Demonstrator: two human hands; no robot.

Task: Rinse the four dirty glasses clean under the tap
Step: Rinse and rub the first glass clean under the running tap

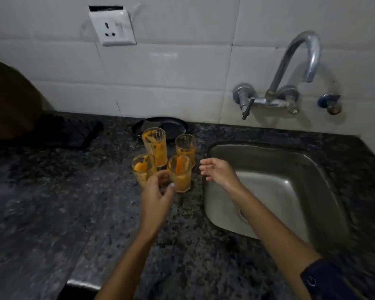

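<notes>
Several glasses smeared with orange residue stand upright in a cluster on the dark granite counter (52,202), left of the sink. The tall back-left glass (156,146) and the back-right glass (186,148) stand behind the front-left glass (142,167) and the front-right glass (180,173). My left hand (157,193) reaches between the two front glasses, with its fingers touching them and no clear grip. My right hand (218,171) hovers open just right of the cluster, over the sink's left rim. The chrome tap (294,61) on the wall shows no water.
A steel sink (312,169) is set in the counter at the right. A black pan (160,125) lies behind the glasses. Dark objects (69,133) sit at the counter's back left. A wall socket (113,27) is above. A blue valve (331,102) is right of the tap.
</notes>
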